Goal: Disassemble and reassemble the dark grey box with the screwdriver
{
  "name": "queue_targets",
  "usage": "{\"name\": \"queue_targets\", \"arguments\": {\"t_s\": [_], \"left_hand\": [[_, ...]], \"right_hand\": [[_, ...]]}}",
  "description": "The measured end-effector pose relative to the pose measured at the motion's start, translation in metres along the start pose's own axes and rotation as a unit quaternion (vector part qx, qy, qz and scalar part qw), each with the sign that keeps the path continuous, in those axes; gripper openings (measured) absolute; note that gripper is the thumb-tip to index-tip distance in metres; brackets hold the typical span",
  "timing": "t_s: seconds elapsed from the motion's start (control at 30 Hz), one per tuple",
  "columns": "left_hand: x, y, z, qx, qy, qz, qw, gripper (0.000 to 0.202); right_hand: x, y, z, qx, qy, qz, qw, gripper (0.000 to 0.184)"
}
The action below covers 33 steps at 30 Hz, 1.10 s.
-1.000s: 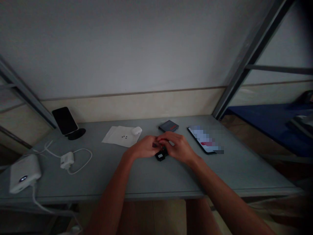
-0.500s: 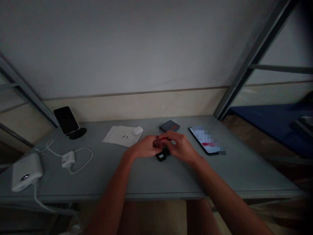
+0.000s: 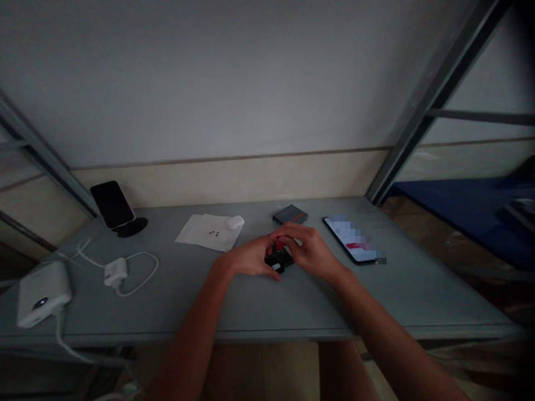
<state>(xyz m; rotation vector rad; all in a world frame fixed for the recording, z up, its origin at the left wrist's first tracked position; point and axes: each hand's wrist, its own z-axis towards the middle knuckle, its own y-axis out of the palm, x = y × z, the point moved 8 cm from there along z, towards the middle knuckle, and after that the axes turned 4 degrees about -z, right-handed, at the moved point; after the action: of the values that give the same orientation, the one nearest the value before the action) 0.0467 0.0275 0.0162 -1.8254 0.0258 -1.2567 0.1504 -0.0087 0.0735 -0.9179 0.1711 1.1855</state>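
A small black device (image 3: 279,260) with a pale label sits on the grey desk between my hands. My left hand (image 3: 253,257) is closed around its left side, thumb at the near edge and fingers at the far side. Above the device, my right hand (image 3: 308,245) pinches a small red piece (image 3: 279,243) whose exact kind I cannot make out. The red piece is over the device's far part; whether they touch is hard to see. Fingers hide much of both.
Behind my hands lies a flat dark grey box (image 3: 290,214). A lit phone (image 3: 349,240) is on the right. White paper (image 3: 200,231) holds several tiny black bits and a white rounded object (image 3: 234,223). To the left are a phone on a stand (image 3: 112,205), a charger (image 3: 116,272) and a white block (image 3: 44,295).
My left hand has lowered from the raised red piece onto the black device, its thumb now at the near edge. My right hand stays close by, with the red piece lower over the device.
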Motion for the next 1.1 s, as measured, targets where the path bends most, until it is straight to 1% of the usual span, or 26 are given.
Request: {"name": "queue_targets", "arguments": {"t_s": [0.1, 0.2, 0.3, 0.4, 0.47, 0.5, 0.6, 0.7, 0.8, 0.87, 0.9, 1.0, 1.03, 1.1], "left_hand": [[0.0, 0.002, 0.001, -0.014, -0.01, -0.031, 0.999, 0.047], [0.003, 0.003, 0.001, -0.024, -0.01, -0.052, 0.998, 0.052], [0.001, 0.003, 0.001, -0.017, -0.013, -0.042, 0.999, 0.054], [-0.001, 0.001, 0.0, -0.012, -0.014, -0.018, 1.0, 0.051], [0.002, -0.002, -0.001, -0.006, 0.002, -0.021, 1.0, 0.045], [0.004, -0.006, -0.002, 0.008, 0.013, -0.03, 0.999, 0.041], [0.012, -0.018, -0.001, 0.074, 0.044, -0.063, 0.994, 0.029], [0.014, -0.025, 0.002, 0.124, 0.056, -0.077, 0.988, 0.022], [0.013, -0.026, 0.005, 0.146, 0.063, -0.072, 0.985, 0.015], [0.013, -0.025, 0.006, 0.14, 0.06, -0.059, 0.987, 0.012], [0.013, -0.023, 0.006, 0.132, 0.058, -0.055, 0.988, 0.011], [0.015, -0.018, 0.007, 0.102, 0.065, -0.071, 0.99, 0.013], [0.016, -0.017, 0.007, 0.1, 0.073, -0.079, 0.989, 0.014], [0.017, -0.017, 0.009, 0.111, 0.088, -0.09, 0.986, 0.014]], "right_hand": [[0.004, 0.0, 0.0, 0.0, 0.011, -0.001, 1.0, 0.019], [0.007, -0.001, 0.0, -0.001, 0.025, -0.024, 0.999, 0.012], [0.005, -0.001, 0.0, -0.009, 0.024, -0.022, 0.999, 0.017], [0.002, 0.0, 0.0, -0.009, 0.018, 0.001, 1.0, 0.025], [0.003, 0.0, 0.0, -0.003, 0.021, 0.003, 1.0, 0.023], [0.005, 0.0, -0.001, 0.001, 0.025, -0.002, 1.0, 0.02], [0.011, -0.001, -0.001, 0.011, 0.043, -0.028, 0.999, 0.012], [0.011, -0.002, 0.0, 0.011, 0.042, -0.036, 0.998, 0.015], [0.004, -0.003, 0.001, 0.012, 0.014, -0.003, 1.0, 0.023], [0.003, -0.003, 0.001, 0.017, 0.012, 0.014, 1.0, 0.025], [0.005, -0.003, 0.001, 0.022, 0.019, 0.016, 0.999, 0.023], [0.011, -0.004, 0.0, 0.042, 0.05, 0.005, 0.998, 0.011], [0.011, -0.004, 0.0, 0.045, 0.056, 0.001, 0.997, 0.008], [0.01, -0.004, 0.001, 0.044, 0.056, 0.006, 0.997, 0.009]]}}
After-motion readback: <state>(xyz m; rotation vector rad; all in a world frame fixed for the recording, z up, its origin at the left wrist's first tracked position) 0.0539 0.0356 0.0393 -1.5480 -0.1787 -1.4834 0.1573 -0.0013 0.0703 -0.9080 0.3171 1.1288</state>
